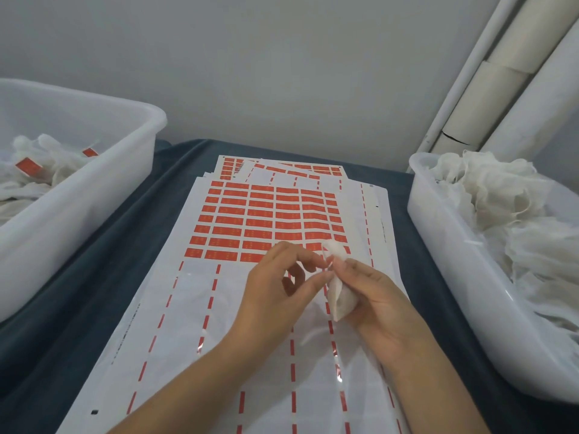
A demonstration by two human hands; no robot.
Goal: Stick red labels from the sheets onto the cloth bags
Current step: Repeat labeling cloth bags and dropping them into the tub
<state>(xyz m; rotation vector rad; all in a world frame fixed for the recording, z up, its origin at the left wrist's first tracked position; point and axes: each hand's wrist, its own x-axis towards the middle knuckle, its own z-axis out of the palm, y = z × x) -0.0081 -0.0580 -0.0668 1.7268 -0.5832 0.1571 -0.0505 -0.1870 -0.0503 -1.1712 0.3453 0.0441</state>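
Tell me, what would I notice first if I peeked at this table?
Probably the big white sheet in the middle of the blue table, covered in rows of bright red labels. Right above its near, peeled part, the right hand holds a small white cloth bag while the left hand fiddles at its top. A white bin of bags stands at the right.

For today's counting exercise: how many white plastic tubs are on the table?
2. One white tub stands on the left, holding bags already labelled red; the other tub stands on the right, heaped with plain cloth bags. None looks hidden.
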